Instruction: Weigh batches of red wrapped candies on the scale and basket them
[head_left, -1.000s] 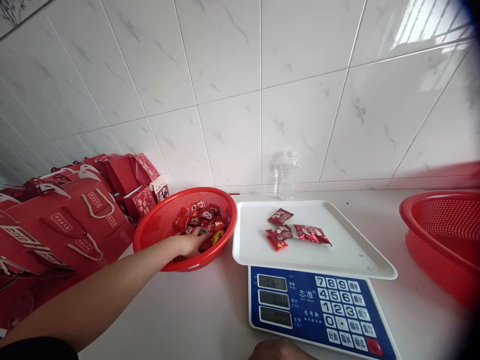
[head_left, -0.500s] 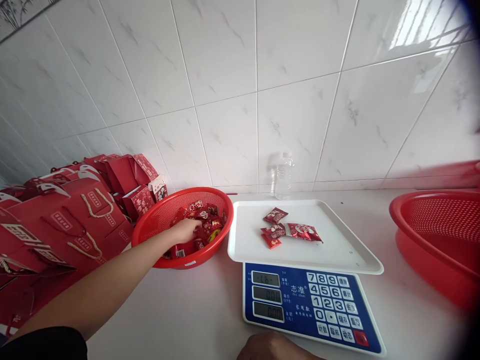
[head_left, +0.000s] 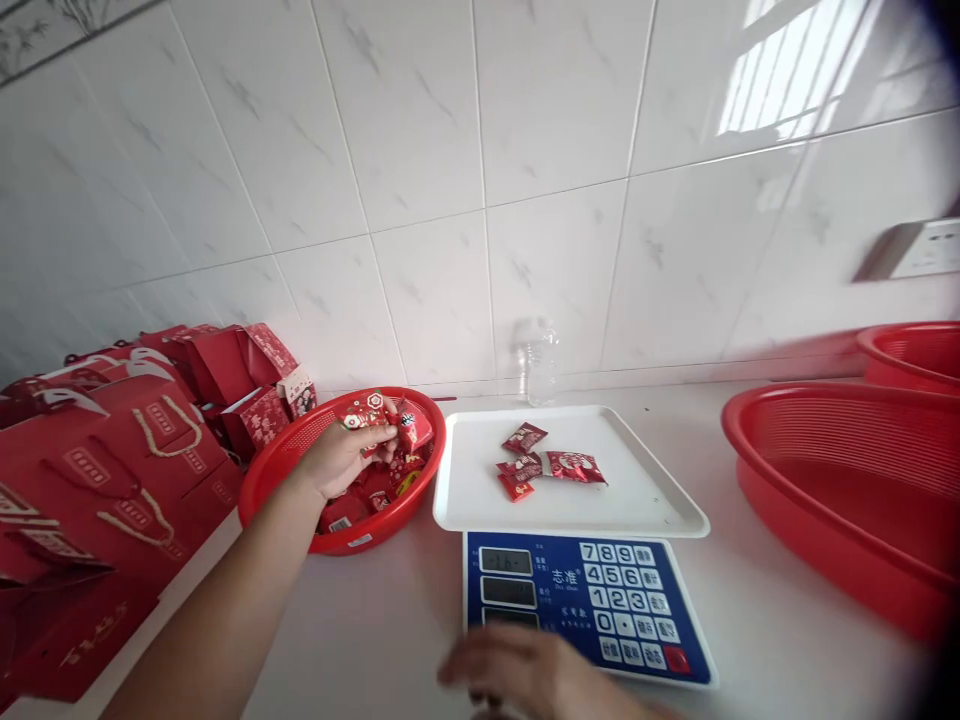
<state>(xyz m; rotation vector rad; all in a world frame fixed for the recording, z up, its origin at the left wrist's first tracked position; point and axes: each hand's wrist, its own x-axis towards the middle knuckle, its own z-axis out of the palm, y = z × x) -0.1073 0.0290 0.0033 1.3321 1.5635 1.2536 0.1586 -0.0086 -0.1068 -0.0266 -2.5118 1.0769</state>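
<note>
My left hand (head_left: 343, 458) is closed over the left red plastic basket (head_left: 262, 500). Its fingers pinch a red candy packet (head_left: 412, 428) with pink and white print. A second red packet (head_left: 363, 408) with a flower pattern shows behind the fingers; whether they grip it too is unclear. Several wrapped sweets lie in the basket below. My right hand (head_left: 525, 665), smeared by motion, is over the near edge of the blue-faced digital scale (head_left: 559, 580). On the scale's white tray (head_left: 465, 505) lie several packets, among them a larger red one (head_left: 574, 467) and a dark red one (head_left: 524, 437).
Red paper gift bags (head_left: 112, 470) with rope handles crowd the left side. A clear plastic bottle (head_left: 541, 365) stands behind the tray by the tiled wall. A large red basket (head_left: 795, 500) is at the right, with another red basket (head_left: 915, 345) behind it.
My left hand has risen from among the sweets with a candy packet in its fingers. My right hand has come up over the scale's near edge. The view has turned slightly right.
</note>
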